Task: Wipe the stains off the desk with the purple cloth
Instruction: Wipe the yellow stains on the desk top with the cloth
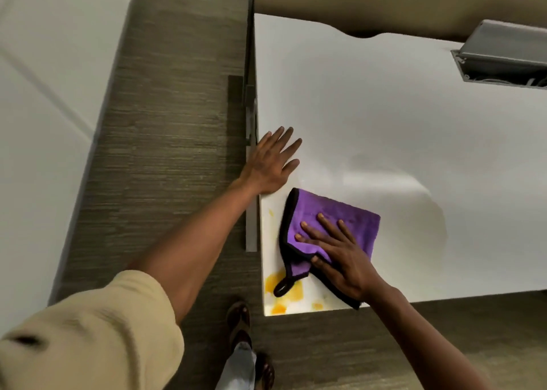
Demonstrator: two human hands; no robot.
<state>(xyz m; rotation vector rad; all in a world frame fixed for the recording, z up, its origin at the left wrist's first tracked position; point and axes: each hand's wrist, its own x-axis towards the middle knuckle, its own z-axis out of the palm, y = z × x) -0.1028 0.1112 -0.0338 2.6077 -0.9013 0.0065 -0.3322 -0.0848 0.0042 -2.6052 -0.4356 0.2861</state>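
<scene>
- My right hand [340, 250] lies flat, fingers spread, pressing the purple cloth [331, 226] onto the desk [384, 117], lower centre.
- My left hand [272, 161] rests open beside it.
- Yellow stains [284, 289] show below the cloth.

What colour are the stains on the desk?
Orange-yellow stains, at the desk's near corner; clearest in the head view.

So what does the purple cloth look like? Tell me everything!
The purple cloth looks soft and fuzzy, like a towel, with a black border and a small black hanging loop at one corner. It lies flat near the corner of the white desk. The right hand presses down on it with spread fingers. Its loop rests on the yellow stains.
</scene>
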